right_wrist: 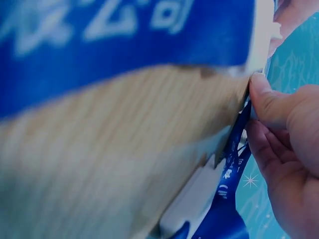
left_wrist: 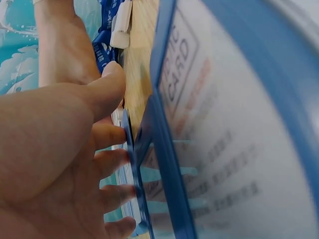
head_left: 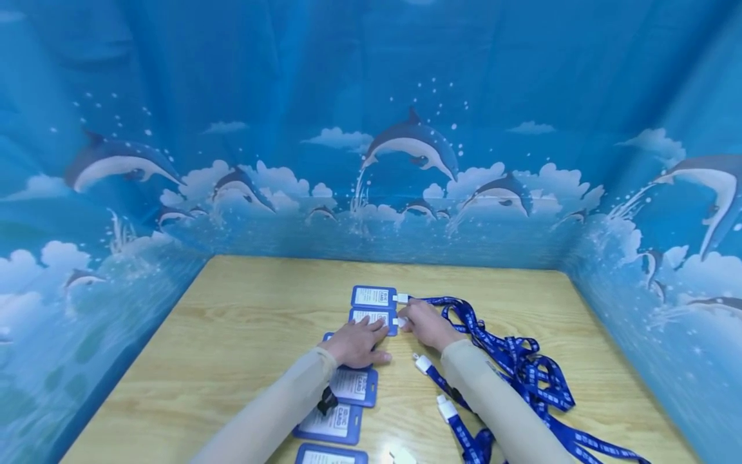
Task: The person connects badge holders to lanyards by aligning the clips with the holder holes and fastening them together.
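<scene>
In the head view, a column of blue ID card holders runs down the table. My left hand [head_left: 353,343] lies palm down, its outstretched fingers resting on the second card holder [head_left: 358,314] from the top. Close by on its right, my right hand [head_left: 428,322] pinches a lanyard by its white clip [head_left: 400,321] at that holder's right end. Whether the clip is fastened cannot be told. The topmost card holder [head_left: 373,296] has another white clip [head_left: 402,298] at its right end. In the right wrist view, thumb and fingers [right_wrist: 271,102] meet at the blue strap.
More card holders [head_left: 330,422] lie below the left hand, partly under the forearm. Tangled blue lanyards [head_left: 539,380] spread across the right side. Two loose clips [head_left: 445,407] point leftward near the right forearm. A blue dolphin-print curtain [head_left: 371,232] encloses the wooden table [head_left: 261,309].
</scene>
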{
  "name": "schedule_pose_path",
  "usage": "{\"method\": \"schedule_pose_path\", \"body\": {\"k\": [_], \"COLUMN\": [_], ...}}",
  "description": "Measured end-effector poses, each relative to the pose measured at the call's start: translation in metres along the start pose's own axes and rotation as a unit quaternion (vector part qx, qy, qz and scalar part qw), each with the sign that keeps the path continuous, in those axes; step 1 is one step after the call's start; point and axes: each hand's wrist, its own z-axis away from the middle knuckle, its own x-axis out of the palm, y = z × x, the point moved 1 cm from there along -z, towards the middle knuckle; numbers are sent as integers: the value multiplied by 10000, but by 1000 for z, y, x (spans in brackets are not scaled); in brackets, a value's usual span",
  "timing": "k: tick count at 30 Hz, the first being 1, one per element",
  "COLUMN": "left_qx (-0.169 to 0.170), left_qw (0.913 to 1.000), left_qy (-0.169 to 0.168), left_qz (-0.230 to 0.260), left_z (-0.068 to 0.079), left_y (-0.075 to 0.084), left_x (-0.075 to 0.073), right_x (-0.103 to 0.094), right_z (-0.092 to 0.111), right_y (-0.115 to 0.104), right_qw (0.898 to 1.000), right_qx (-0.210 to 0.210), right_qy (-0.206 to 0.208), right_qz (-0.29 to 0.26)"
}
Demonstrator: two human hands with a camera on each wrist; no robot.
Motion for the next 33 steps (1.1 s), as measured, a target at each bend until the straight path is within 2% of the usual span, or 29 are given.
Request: {"method": "schedule_pose_path", "body": {"k": [4, 11, 18, 24, 28, 33], "left_qx": [0, -30, 96, 55, 86, 235], "left_qw": [10000, 9999, 9994, 9995, 9993, 9978], "left_qy": [24, 56, 228, 278, 375, 601], "left_qz": [-16, -101, -238, -167, 10, 145], "left_z": [-1, -3, -3, -5, -4, 0], "left_y": [-1, -1, 1, 1, -1, -3], "left_x": [-1, 1, 1, 1, 1, 2], "right_x": [-1, -7, -37, -57, -61, -58], "right_z": [2, 4, 10, 25, 38, 56], "right_y": [3, 4, 4, 5, 8, 15], "right_qw": [9999, 9998, 9986, 9982, 9982, 9965], "right_qx": [114, 79, 444, 420, 499, 835], "right_qy": [-45, -98, 156, 400, 298, -48], "right_qz": [-64, -119, -259, -142, -120, -91]}}
